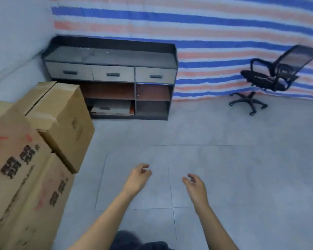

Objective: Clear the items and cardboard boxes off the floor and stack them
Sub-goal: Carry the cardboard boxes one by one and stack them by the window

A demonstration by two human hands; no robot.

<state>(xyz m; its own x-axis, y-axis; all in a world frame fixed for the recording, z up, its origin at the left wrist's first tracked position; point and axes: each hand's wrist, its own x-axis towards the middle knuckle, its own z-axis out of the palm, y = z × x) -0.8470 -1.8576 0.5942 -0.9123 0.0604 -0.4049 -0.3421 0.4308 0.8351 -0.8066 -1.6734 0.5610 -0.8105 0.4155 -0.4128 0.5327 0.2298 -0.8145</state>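
Note:
Cardboard boxes are piled at the left. A plain brown box (61,121) sits furthest back, a box with red and black print (13,147) lies in front of it, and a lower printed box (38,204) stands under that. My left hand (138,178) hangs over the grey tiled floor, to the right of the pile, fingers loosely curled and holding nothing. My right hand (195,186) is beside it, also loosely curled with nothing in it. Neither hand touches a box.
A dark cabinet (110,58) with three grey drawers and open shelves stands against the back wall; flat boards (112,108) lie on its bottom left shelf. A black mesh office chair (271,76) stands at the right by the striped tarp. Grey floor tiles (224,159) spread ahead.

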